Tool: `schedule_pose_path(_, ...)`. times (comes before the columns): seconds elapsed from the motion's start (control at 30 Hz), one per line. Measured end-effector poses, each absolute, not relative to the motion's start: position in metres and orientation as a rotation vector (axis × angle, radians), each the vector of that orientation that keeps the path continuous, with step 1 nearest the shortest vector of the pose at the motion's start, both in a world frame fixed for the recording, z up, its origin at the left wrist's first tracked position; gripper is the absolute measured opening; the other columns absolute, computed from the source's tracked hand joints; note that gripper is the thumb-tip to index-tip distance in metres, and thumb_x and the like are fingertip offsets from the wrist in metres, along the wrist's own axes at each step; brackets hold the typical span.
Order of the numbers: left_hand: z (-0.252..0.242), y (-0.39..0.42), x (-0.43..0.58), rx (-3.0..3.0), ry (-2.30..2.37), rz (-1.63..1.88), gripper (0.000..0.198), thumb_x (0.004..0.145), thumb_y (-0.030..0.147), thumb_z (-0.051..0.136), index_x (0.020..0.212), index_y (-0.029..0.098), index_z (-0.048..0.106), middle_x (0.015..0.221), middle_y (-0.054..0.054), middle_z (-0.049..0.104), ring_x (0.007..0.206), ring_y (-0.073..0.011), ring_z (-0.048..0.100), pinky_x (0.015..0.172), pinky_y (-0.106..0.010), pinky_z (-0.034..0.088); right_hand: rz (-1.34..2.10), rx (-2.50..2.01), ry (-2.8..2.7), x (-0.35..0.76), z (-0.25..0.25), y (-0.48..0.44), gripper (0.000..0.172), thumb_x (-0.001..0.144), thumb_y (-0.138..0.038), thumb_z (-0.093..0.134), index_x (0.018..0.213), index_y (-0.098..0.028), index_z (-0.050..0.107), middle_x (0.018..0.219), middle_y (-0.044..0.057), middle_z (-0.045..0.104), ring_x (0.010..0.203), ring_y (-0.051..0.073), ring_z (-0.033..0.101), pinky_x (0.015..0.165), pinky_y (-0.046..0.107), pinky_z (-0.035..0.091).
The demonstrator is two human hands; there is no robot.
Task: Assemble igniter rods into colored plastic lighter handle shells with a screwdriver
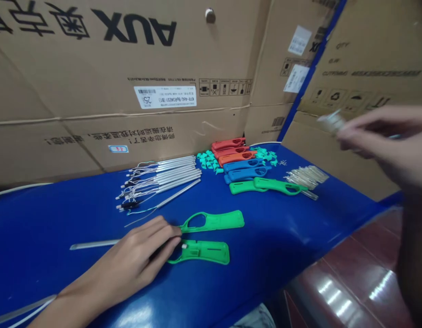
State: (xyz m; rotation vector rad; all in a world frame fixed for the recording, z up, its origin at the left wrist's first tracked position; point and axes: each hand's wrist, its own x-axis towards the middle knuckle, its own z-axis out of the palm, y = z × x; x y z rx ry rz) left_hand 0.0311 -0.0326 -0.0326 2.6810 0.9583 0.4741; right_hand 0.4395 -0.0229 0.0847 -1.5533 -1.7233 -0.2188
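My left hand presses on the near part of the table, its fingers closed over the handle end of a green lighter shell half. A second green shell half, with its inner side up, lies just in front of it, partly under my fingers. A silver metal tube sticks out to the left from beneath the hand. At the right, my right hand is raised above the table, pinching a small clear plastic piece that is blurred by motion.
Silver lighter tubes with wires lie in a row. Red shells, blue shells and more green shells are stacked beside teal caps. Clear plastic pieces form a pile. Cardboard walls enclose the back and right.
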Motion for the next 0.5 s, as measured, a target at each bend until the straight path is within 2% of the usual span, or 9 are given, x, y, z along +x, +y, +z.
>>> schedule_pose_path(0.07, -0.032, -0.032, 0.031, 2.707, 0.955, 0.488, 0.019, 0.099, 0.024, 0.041, 0.103, 0.022, 0.060, 0.090, -0.003, 0.062, 0.080, -0.0164, 0.059, 0.072, -0.029, 0.048, -0.156, -1.775, -1.798, 0.457, 0.068, -0.020, 0.025, 0.071, -0.046, 0.070, 0.071, -0.021, 0.071, 0.066, 0.004, 0.069, 0.060, 0.019, 0.061, 0.055, 0.031, 0.043)
schedule_pose_path(0.13, -0.032, -0.032, 0.032, 2.728, 0.948, 0.522, 0.020, 0.099, 0.026, 0.042, 0.104, 0.023, 0.060, 0.091, -0.004, 0.063, 0.081, -0.0170, 0.060, 0.072, -0.029, 0.050, -0.073, -2.017, -1.870, 0.475, 0.046, -0.012, 0.017, 0.072, -0.037, 0.069, 0.070, -0.020, 0.073, 0.068, 0.005, 0.072, 0.064, 0.022, 0.066, 0.059, 0.031, 0.046)
schedule_pose_path(0.27, -0.030, -0.031, 0.035, 2.719, 0.938, 0.544, 0.019, 0.098, 0.028, 0.042, 0.103, 0.022, 0.060, 0.090, -0.004, 0.064, 0.079, -0.0172, 0.062, 0.070, -0.028, 0.052, -0.017, -2.026, -2.032, 0.501, 0.011, 0.000, 0.027, 0.081, -0.041, 0.064, 0.082, -0.016, 0.075, 0.078, 0.011, 0.075, 0.068, 0.025, 0.069, 0.058, 0.030, 0.049)
schedule_pose_path(0.43, -0.029, -0.030, 0.034, 2.729, 0.936, 0.544, 0.018, 0.098, 0.029, 0.043, 0.104, 0.023, 0.059, 0.091, -0.004, 0.064, 0.080, -0.0174, 0.063, 0.071, -0.028, 0.052, 0.055, -1.937, -2.098, 0.502, 0.006, -0.005, 0.024, 0.082, -0.040, 0.066, 0.081, -0.018, 0.074, 0.088, 0.011, 0.076, 0.070, 0.025, 0.070, 0.061, 0.029, 0.052)
schedule_pose_path(0.5, -0.031, -0.030, 0.033, 2.731, 0.947, 0.535, 0.018, 0.098, 0.029, 0.044, 0.108, 0.024, 0.058, 0.093, -0.004, 0.064, 0.082, -0.0174, 0.063, 0.071, -0.029, 0.053, 0.044, -1.944, -2.086, 0.497, 0.009, -0.008, 0.023, 0.081, -0.040, 0.067, 0.080, -0.018, 0.073, 0.085, 0.011, 0.076, 0.069, 0.025, 0.070, 0.060, 0.029, 0.051)
